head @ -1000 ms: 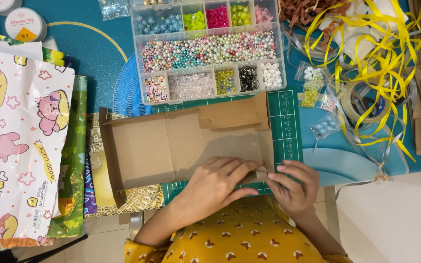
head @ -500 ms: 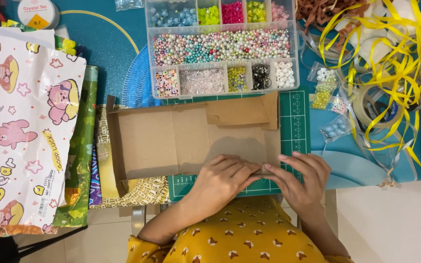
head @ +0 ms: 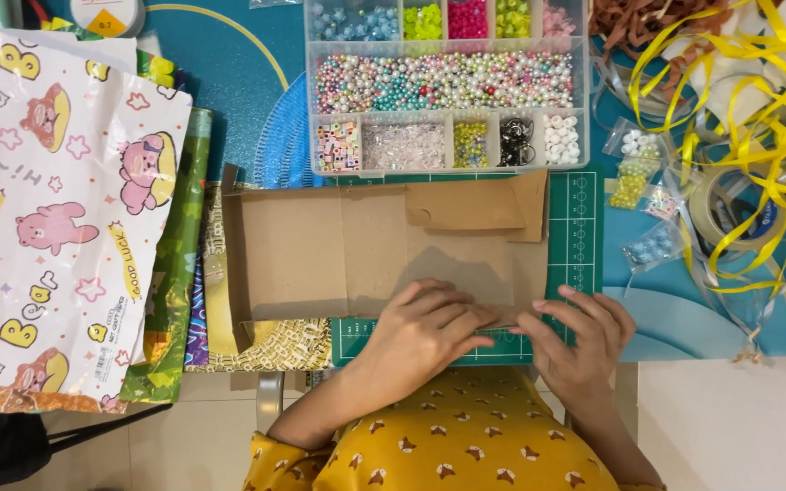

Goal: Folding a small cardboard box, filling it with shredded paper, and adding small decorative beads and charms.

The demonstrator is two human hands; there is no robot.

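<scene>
Pressing brown cardboard box (head: 384,245) near edge: left hand (head: 429,332) flat, right hand (head: 584,345) spread.

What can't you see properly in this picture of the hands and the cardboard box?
Head view only:
- Near edge of the cardboard box: covered by the left hand and right hand, so what the fingers pinch is hidden.
- Bead organiser: its top row is cut off by the picture's upper edge.
- Tape roll: partly buried under yellow ribbon.
- Beads: too small to tell single shapes.
</scene>
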